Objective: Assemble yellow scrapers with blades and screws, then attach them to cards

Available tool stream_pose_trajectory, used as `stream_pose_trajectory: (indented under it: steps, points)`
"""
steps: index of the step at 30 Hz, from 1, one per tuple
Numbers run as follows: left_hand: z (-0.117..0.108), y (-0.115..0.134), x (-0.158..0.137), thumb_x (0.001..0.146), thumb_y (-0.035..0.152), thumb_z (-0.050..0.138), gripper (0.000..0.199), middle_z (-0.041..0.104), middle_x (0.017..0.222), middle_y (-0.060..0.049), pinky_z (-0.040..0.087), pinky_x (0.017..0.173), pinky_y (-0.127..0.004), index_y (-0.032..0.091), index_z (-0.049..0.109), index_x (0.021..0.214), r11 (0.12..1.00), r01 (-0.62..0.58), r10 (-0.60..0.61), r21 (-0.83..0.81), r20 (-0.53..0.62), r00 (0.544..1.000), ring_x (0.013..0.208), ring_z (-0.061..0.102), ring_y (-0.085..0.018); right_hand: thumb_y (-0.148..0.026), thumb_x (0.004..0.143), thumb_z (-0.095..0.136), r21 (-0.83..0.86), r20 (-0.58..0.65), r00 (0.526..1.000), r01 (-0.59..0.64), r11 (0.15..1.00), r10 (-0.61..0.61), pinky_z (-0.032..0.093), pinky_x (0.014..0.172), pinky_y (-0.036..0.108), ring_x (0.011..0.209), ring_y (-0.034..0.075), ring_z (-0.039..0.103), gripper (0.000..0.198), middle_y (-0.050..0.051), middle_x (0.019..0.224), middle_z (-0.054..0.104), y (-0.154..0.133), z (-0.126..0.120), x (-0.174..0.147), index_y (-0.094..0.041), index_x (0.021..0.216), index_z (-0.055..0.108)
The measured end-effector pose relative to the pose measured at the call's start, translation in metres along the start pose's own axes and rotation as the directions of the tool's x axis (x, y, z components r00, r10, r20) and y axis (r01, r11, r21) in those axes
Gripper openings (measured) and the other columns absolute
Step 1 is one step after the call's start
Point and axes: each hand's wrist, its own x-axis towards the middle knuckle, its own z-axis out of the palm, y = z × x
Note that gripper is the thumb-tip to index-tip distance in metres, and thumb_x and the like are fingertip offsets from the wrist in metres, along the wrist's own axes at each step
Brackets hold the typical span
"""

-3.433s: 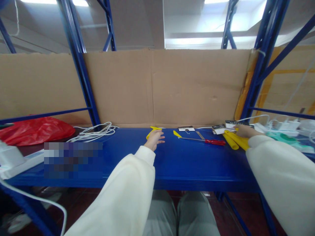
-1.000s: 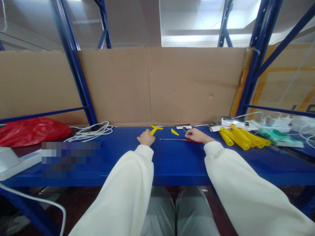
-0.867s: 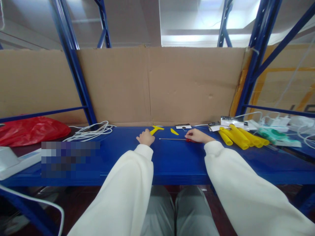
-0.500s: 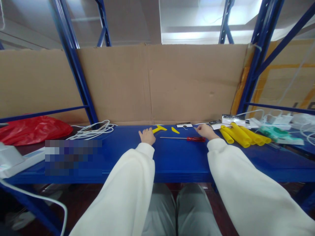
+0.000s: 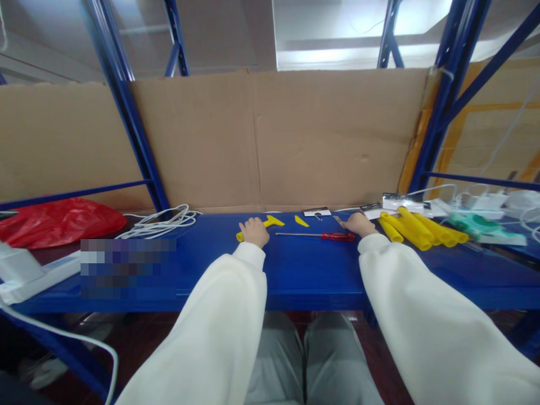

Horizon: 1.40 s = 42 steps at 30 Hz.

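As hands (image 5: pixel 254 232) curl | left over yellow T-shaped tool (image 5: pixel 275 221) | right at flat strip (image 5: pixel 338 220)

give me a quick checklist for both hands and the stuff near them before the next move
1. Left hand on yellow tool: ok, closed over its handle.
2. Right hand at metal strip: ok, fingertips at its near end.
3. Strip firmly pinched: cannot tell, the grip is hidden.
4. Screwdriver flat on the table: ok, lying between the hands, red handle toward the right one.
5. Yellow piece joined to the tool: not ok, it lies apart.
6. Yellow tubes lying down: ok, piled beyond the right hand.
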Motion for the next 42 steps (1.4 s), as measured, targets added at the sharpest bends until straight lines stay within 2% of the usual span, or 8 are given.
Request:
stream_pose_trajectory:
  steps: [6,11,17,23,29,34,39,42]
  points:
    - [0.001,-0.002,0.004,0.087,0.010,0.037,0.039,0.061,0.124,-0.019,0.042,0.096,-0.037,0.012,0.055,0.122,0.995,-0.101,0.103,-0.020,0.088,0.991,0.116,0.058,-0.025,-0.040,0.069,0.074,-0.018,-0.009,0.999,-0.036,0.999,0.036,0.051,0.086,0.044,0.106,0.033,0.064,0.047,0.019,0.112,0.068,0.001,0.010,0.013,-0.014,0.108,0.069]
    - [0.000,-0.002,0.002,0.086,0.011,0.040,0.041,0.060,0.125,-0.018,0.043,0.093,-0.040,0.018,0.057,0.122,0.999,-0.042,0.044,-0.023,0.078,0.996,0.116,0.057,-0.027,-0.036,0.065,0.079,-0.004,0.010,1.000,-0.025,1.000,0.025,0.054,0.076,0.038,0.097,0.033,0.067,0.051,0.020,0.101,0.071,0.002,0.011,0.024,-0.007,0.106,0.069]
    - [-0.005,0.001,-0.001,0.088,0.016,0.043,0.040,0.058,0.126,-0.021,0.042,0.092,-0.040,0.015,0.053,0.127,0.996,0.044,-0.040,-0.077,0.063,0.997,0.116,0.057,-0.030,-0.035,0.067,0.076,0.045,0.034,0.999,-0.019,0.999,0.018,0.053,0.071,0.035,0.094,0.032,0.068,0.043,0.019,0.099,0.071,0.004,0.010,0.022,-0.009,0.101,0.071]
    - [-0.011,0.003,-0.002,0.094,0.033,0.042,0.039,0.061,0.122,-0.017,0.043,0.092,-0.039,0.020,0.051,0.130,0.993,-0.061,0.066,-0.105,0.047,0.997,0.112,0.060,-0.029,-0.036,0.069,0.073,0.075,0.031,1.000,-0.006,0.997,0.003,0.051,0.067,0.035,0.090,0.031,0.067,0.042,0.018,0.093,0.071,0.007,0.012,0.020,-0.009,0.101,0.071]
    - [-0.009,0.003,0.000,0.087,0.018,0.051,0.031,0.064,0.119,-0.014,0.046,0.091,-0.032,0.015,0.059,0.117,0.980,-0.166,0.175,-0.110,0.078,0.981,0.111,0.061,-0.026,-0.037,0.067,0.073,0.110,0.040,0.998,0.034,0.993,-0.038,0.051,0.067,0.032,0.084,0.027,0.068,0.038,0.015,0.087,0.071,0.012,0.018,0.029,-0.009,0.093,0.071]
    - [-0.006,0.003,0.001,0.084,0.011,0.052,0.037,0.066,0.118,-0.010,0.045,0.093,-0.029,0.019,0.059,0.120,0.956,-0.247,0.261,-0.155,0.076,0.962,0.111,0.062,-0.022,-0.041,0.067,0.073,0.127,-0.026,0.995,0.094,0.988,-0.091,0.051,0.067,0.031,0.085,0.027,0.067,0.037,0.013,0.084,0.071,0.013,0.020,0.030,-0.012,0.090,0.072]
    - [-0.007,0.002,-0.001,0.090,0.031,0.053,0.034,0.068,0.115,-0.009,0.047,0.091,-0.031,0.022,0.061,0.121,0.937,-0.294,0.308,-0.187,0.052,0.950,0.108,0.063,-0.023,-0.046,0.073,0.068,0.146,-0.014,0.999,0.050,0.988,-0.049,0.051,0.071,0.034,0.092,0.030,0.067,0.042,0.017,0.087,0.071,0.010,0.019,0.025,-0.010,0.093,0.073]
    - [-0.007,0.002,-0.002,0.090,0.042,0.053,0.034,0.071,0.111,-0.007,0.047,0.089,-0.029,0.024,0.067,0.116,0.911,-0.329,0.354,-0.249,0.063,0.933,0.107,0.064,-0.023,-0.050,0.076,0.063,0.182,-0.065,0.996,0.075,0.980,-0.064,0.051,0.076,0.038,0.097,0.032,0.066,0.046,0.019,0.092,0.071,0.006,0.015,0.019,-0.010,0.098,0.072]
